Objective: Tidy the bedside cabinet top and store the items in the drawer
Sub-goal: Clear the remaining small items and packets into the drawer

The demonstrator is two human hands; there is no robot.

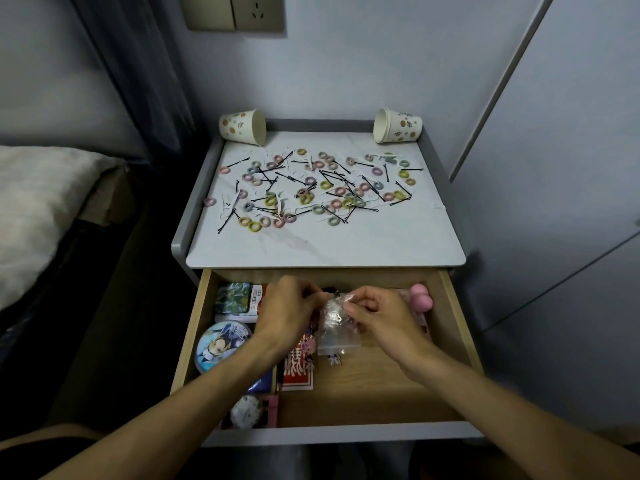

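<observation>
1. A bed (38,202) stands left of the grey cabinet.
2. Its pale cabinet top (325,244) carries scattered hair ties (304,199) and bobby pins (227,223), with paper cups (242,127) tipped over at the back corners.
3. Over the open drawer (460,341), the left hand (287,313) and right hand (384,320) each pinch a small clear bag (334,330) with curled fingers.

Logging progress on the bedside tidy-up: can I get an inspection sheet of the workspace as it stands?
Surface: white marbled cabinet top, littered at back and middle, bare at the front.
Job's things: hair ties and black bobby pins scattered on top; drawer open below.
Clutter: a paper cup on its side back left, another back right; round tin and pink object in the drawer.
Hands: left hand and right hand both pinch a clear plastic bag over the drawer.
Cables: nothing seen.
Surroundings: bed left, wall socket above.
</observation>
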